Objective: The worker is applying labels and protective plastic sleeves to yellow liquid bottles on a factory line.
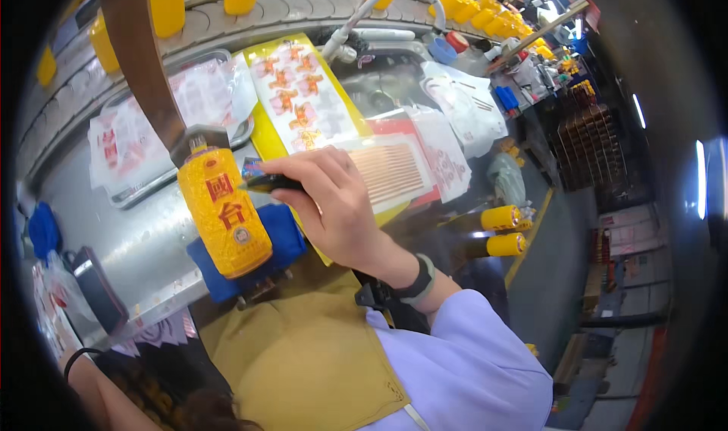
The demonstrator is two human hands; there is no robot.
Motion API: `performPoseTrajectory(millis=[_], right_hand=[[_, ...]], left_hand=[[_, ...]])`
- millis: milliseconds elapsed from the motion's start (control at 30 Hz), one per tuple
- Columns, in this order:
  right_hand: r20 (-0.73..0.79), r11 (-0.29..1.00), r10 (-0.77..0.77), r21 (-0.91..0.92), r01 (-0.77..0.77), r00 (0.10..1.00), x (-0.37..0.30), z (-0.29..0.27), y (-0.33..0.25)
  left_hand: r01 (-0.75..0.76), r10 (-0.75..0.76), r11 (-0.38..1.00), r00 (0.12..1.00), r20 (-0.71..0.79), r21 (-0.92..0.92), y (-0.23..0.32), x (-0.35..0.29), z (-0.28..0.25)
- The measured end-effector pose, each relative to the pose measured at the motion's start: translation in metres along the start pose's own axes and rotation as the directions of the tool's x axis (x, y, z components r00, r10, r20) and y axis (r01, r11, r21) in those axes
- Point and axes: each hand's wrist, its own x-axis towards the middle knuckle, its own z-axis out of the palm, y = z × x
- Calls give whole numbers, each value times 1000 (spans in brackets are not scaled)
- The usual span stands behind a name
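My right hand [334, 203] is closed around a small black tool [271, 182] with a bluish part near its front; its exact kind is not clear. The tool's end comes close to the upper right side of a yellow bottle [224, 215] with red characters. Above the bottle's neck, a grey clamp-like end [199, 143] sits on a brown bar [136, 51]. A blue cloth [284, 230] lies under and beside the bottle. At the lower left rim a bare forearm with a black wristband, apparently my left arm, shows; its fingers are lost in the dark edge.
A yellow board [269, 120] carries a sheet of orange-red decals [292, 89]. Striped strips [390, 169] lie right of it. Left is a metal tray [246, 133] with printed sheets. Behind runs a conveyor [205, 21] with yellow bottles. A phone [98, 291] rests near the left edge.
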Motion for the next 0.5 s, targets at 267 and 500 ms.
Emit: performPoseTrajectory(millis=[267,500], right_hand=[[-46,995,98,-22,-99,994,-10,-9,-19],[-75,990,140,-5,-141,987,-16,-13,-25]], left_hand=[[46,-43,984,999,-26,170,-24,-16,11],[19,-34,965,998,52,260,-35,-29,25]])
